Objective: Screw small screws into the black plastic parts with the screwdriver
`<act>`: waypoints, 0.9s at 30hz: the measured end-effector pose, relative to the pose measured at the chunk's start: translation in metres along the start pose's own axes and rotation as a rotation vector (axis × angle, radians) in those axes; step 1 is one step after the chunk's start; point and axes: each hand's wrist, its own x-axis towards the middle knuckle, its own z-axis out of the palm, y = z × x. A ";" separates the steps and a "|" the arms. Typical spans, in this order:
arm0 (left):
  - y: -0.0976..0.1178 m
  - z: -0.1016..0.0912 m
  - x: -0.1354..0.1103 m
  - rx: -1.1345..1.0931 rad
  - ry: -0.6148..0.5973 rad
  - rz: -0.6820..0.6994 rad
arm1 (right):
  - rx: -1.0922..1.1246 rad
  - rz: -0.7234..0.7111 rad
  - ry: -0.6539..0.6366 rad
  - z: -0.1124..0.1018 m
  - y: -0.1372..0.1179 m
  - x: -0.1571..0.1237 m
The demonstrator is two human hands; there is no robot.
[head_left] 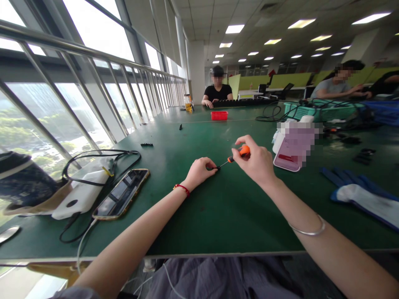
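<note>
— Green matte tabletop [218, 216], taken from the near edge: what lies closest?

— Two bare forearms cross that edge, with a red cord bracelet [181, 188] on the left wrist and a thin metal bangle [308, 230] on the right. Toward the near left corner lie a glossy phone [121, 194] face up, a smooth white power bank [82, 193] and a looped black cable [93, 160]. By the right edge lie limp blue-and-white gloves [364, 195].

— And the work itself?

— Mid-table, the left hand [199, 171] pinches a small dark part [212, 168] down at the surface, fingers closed narrowly on it (it is too small to make out its shape). The right hand [257, 160] is wrapped round the rounded orange handle of a slim screwdriver [232, 158]. The thin steel shaft slants down to the left until the tip meets the part. The step in hand looks like driving or loosening a tiny screw.

— What would a turn call for?

— Probably a steady left-hand pinch, light downward pressure and fingertip rotation, since so fine a tip could slip out.

— Beyond that?

— A small black strip [146, 144] lies toward the left edge. A red plastic tray [219, 115] and a teal mesh basket [308, 111] stand near the far edge, where another person [217, 93] sits.
</note>
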 end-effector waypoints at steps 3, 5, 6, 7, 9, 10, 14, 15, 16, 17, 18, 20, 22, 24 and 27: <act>0.000 0.000 0.000 0.010 0.002 0.001 | 0.015 -0.008 0.001 -0.001 -0.002 -0.001; -0.001 0.001 0.001 0.016 0.004 0.000 | 0.005 -0.003 -0.003 -0.002 -0.004 -0.001; -0.001 0.001 0.001 0.017 0.005 0.001 | -0.005 0.005 -0.004 -0.002 -0.004 -0.001; -0.001 0.001 0.001 0.017 0.006 0.003 | -0.015 0.013 -0.004 -0.002 -0.003 -0.001; -0.002 0.001 0.001 0.016 0.007 0.006 | -0.023 0.015 0.000 -0.002 -0.002 -0.001; -0.003 0.002 0.001 0.016 0.007 0.006 | -0.020 0.010 0.003 -0.002 -0.001 -0.001; -0.004 0.002 0.001 0.009 0.007 0.005 | 0.021 0.004 0.007 -0.001 -0.001 -0.001; -0.004 0.002 0.001 0.007 0.007 0.007 | 0.024 0.018 0.001 -0.001 -0.001 -0.002; -0.005 0.002 0.001 0.005 0.008 0.009 | 0.020 0.034 -0.008 0.000 -0.001 -0.002; -0.005 0.002 0.001 0.004 0.010 0.010 | 0.012 0.051 -0.017 0.000 -0.002 -0.002; -0.005 0.002 0.001 0.004 0.009 0.010 | 0.005 0.065 -0.022 0.000 -0.002 -0.002; -0.005 0.002 0.001 0.005 0.007 0.006 | 0.003 0.077 -0.018 0.000 -0.001 -0.002; -0.003 0.001 0.000 0.010 0.006 0.000 | 0.040 0.061 -0.002 0.000 -0.001 -0.001; -0.001 0.001 0.000 0.015 0.010 -0.004 | 0.090 0.050 0.009 0.000 -0.002 -0.002; 0.000 0.000 0.000 0.024 0.013 -0.005 | 0.089 0.094 0.000 0.001 -0.003 -0.002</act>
